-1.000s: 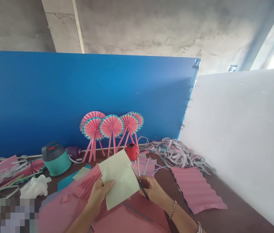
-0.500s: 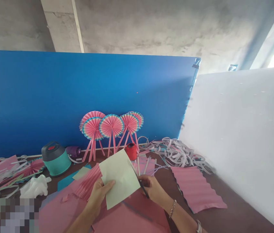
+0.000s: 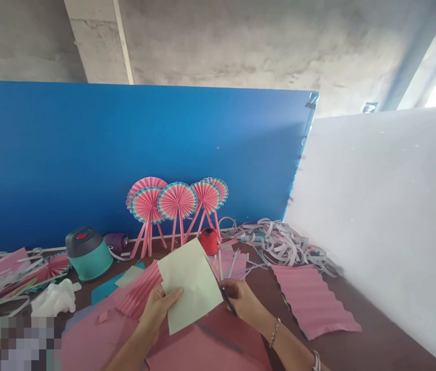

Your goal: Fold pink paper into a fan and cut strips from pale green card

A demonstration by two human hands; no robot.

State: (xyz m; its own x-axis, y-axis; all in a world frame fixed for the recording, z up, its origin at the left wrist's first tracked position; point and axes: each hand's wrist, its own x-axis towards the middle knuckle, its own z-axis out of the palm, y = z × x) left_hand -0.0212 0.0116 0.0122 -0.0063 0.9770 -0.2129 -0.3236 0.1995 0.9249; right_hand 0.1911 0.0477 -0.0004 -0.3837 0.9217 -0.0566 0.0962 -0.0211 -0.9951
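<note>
A pale green sheet of paper [image 3: 192, 291] is pinched at its left side by my left hand [image 3: 161, 306], thumb on top. My right hand [image 3: 241, 301] is closed around a pair of dark scissors [image 3: 228, 301], whose blades lie along the paper's right edge. How far the blades are apart I cannot make out. Beneath both hands spread large pink sheets [image 3: 202, 350]. A pleated pink paper [image 3: 140, 293] lies just left of the green sheet.
Pink pleated paper fans [image 3: 177, 201] lean against a blue panel [image 3: 86, 154]. Nearby stand a teal container with a dark lid [image 3: 88, 255] and a red spool-like object [image 3: 209, 242]. Curled paper strips [image 3: 279, 239] and a wavy pink sheet [image 3: 314, 301] lie right; crumpled white material [image 3: 57, 298] lies left.
Almost nothing differs. Both hands, the green paper and the scissors keep nearly the same position, and the view has shifted very slightly.
</note>
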